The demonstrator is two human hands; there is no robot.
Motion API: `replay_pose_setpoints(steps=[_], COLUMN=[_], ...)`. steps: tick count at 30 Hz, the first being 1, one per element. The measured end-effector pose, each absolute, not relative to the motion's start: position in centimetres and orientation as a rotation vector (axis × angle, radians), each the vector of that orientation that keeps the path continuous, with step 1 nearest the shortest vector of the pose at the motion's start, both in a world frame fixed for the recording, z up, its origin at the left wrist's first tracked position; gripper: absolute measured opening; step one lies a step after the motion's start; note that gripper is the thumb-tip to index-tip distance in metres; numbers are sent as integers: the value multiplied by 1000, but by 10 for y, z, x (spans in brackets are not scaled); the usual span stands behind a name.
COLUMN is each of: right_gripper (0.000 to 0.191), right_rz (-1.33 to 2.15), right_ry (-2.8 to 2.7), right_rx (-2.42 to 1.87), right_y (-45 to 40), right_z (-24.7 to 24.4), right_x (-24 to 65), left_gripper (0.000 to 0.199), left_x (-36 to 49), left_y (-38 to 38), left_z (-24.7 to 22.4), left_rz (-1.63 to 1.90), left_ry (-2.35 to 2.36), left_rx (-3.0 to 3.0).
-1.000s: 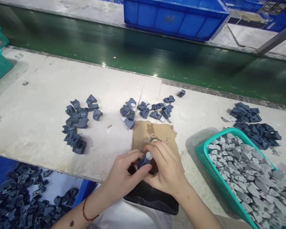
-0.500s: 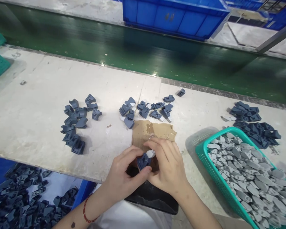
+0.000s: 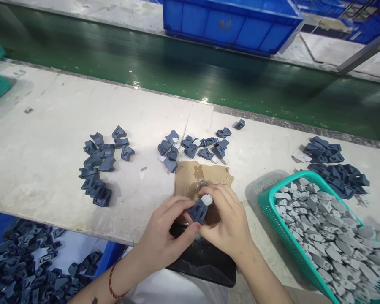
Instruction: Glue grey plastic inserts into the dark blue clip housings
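Observation:
Between the thumb and fingers of my left hand [image 3: 166, 234] is a dark blue-grey plastic part [image 3: 198, 211], tilted with its recessed face up. My right hand [image 3: 226, 219] is closed at its upper right, fingers at a small light-grey oval piece [image 3: 207, 199] that sticks out from the part's end. Whether the two pieces are joined I cannot tell. Both hands are above a brown cardboard sheet [image 3: 186, 179] and a black flat object [image 3: 209, 261] at the table's front edge. Several dark parts with pale pieces [image 3: 190, 147] lie just beyond the cardboard.
A green basket [image 3: 291, 234] of light-grey pieces stands at right, dark parts [image 3: 338, 179] heaped behind it. More dark parts [image 3: 98, 169] lie on the left. A blue bin [image 3: 109, 255] of dark parts sits below left. Behind runs a green conveyor belt [image 3: 114, 67] with a blue crate [image 3: 231, 27] beyond.
The dark part has turned in my fingers and shifted slightly right, showing more of its face. The light-grey piece has moved a little right and up with it.

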State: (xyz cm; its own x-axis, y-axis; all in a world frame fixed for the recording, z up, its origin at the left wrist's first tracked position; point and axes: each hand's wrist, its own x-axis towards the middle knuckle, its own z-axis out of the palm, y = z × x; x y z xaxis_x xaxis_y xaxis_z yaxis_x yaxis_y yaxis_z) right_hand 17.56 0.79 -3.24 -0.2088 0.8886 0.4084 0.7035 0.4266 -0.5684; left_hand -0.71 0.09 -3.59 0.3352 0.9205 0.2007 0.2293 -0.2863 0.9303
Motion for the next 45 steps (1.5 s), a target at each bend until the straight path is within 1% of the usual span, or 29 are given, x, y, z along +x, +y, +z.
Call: replay_pose_setpoints(steps=[3, 5, 6, 7, 10, 11, 12, 13, 14, 15, 18, 21, 23, 25, 27, 29, 30, 31, 35, 37, 42, 45], right_gripper=[28, 27, 29, 36, 78, 89, 96, 99, 98, 93, 61, 29, 16, 17, 21, 26, 31, 34, 33, 34, 28, 32], right_rz=[388, 366, 347, 331, 292, 276, 259, 240, 221, 204, 155, 51, -116, -304, -196, 119, 177, 157, 16, 26, 284, 268], right_ry=[-1893, -1801, -1742, -1677, -1534, -1526, -1539, -1566, -1595, -1618, -1618, -1476, -1334, -1226, -1235, -1274, -1295, -1389, -1645, -1631, -1473, -1456], right_rx=[-1391, -1463, -1526, -1601, -1808, -1845, -1868, -1876, -1871, -1854, -1716, -1567, -1561, -1685, -2061, -2367, -2396, -2389, -2309, -2354, -2470, -2447], right_y=[10, 13, 15, 18, 26, 28, 30, 31, 31, 31, 27, 19, 12, 5, -1, -6, -8, -10, -11, -9, -3, -4], right_z=[-28, -26, -27, -30, -43, -48, -52, -55, -56, -55, -42, -23, -12, -3, 1, -2, -6, -10, -25, -27, -24, -25], right_x=[181, 186, 189, 192, 200, 203, 205, 206, 207, 207, 204, 202, 210, 227, 251, 277, 288, 296, 308, 306, 304, 305], left_gripper=[28, 27, 25, 24, 20, 20, 20, 20, 20, 20, 19, 20, 21, 21, 21, 21, 20, 20, 21, 21, 22, 25], left_x=[-8, -8, -8, -8, -7, -7, -7, -7, -8, -8, -9, -9, -9, -9, -8, -8, -8, -8, -9, -10, -10, -15], left_y=[1, 1, 1, 1, 2, 2, 2, 2, 2, 2, 2, 2, 1, 1, 0, 0, 0, 0, 1, 1, -1, -2], left_z=[-36, -36, -35, -35, -34, -34, -34, -34, -34, -35, -35, -36, -36, -37, -38, -38, -38, -38, -38, -38, -39, -32], left_rz=[992, 977, 971, 967, 969, 975, 978, 982, 986, 991, 1008, 1014, 1021, 1031, 1032, 1025, 1023, 1020, 1035, 1055, 1138, 1185], left_ry=[1036, 1054, 1063, 1071, 1073, 1065, 1058, 1054, 1053, 1052, 1063, 1074, 1073, 1067, 1067, 1070, 1071, 1070, 1062, 1065, 1064, 1086], left_rx=[1751, 1756, 1756, 1756, 1760, 1766, 1772, 1777, 1781, 1782, 1768, 1750, 1748, 1743, 1734, 1731, 1733, 1736, 1733, 1733, 1771, 1891])
